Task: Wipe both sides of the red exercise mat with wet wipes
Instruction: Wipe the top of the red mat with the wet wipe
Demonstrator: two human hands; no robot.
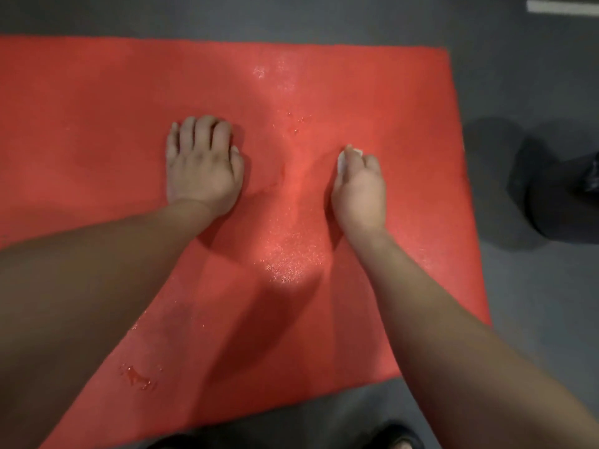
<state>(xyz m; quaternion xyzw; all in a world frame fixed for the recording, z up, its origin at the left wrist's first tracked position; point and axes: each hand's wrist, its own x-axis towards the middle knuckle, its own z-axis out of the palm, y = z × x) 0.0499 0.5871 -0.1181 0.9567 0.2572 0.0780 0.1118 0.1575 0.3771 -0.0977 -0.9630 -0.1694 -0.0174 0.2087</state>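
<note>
The red exercise mat (389, 102) lies flat on the floor and fills most of the view. It carries wet glints in the middle and a small puddle near its front left. My left hand (202, 166) rests on the mat left of centre, fingers curled down. A sliver of white wet wipe (235, 150) shows under its index side. Right of centre, my right hand (358, 186) presses on the mat and grips a second white wet wipe (342, 163), which is mostly hidden under its fingers.
Dark grey floor (534, 303) surrounds the mat. A black object (564, 196) stands on the floor just past the mat's right edge. A white strip (562, 6) lies at the top right. A dark shoe tip (398, 439) shows at the bottom edge.
</note>
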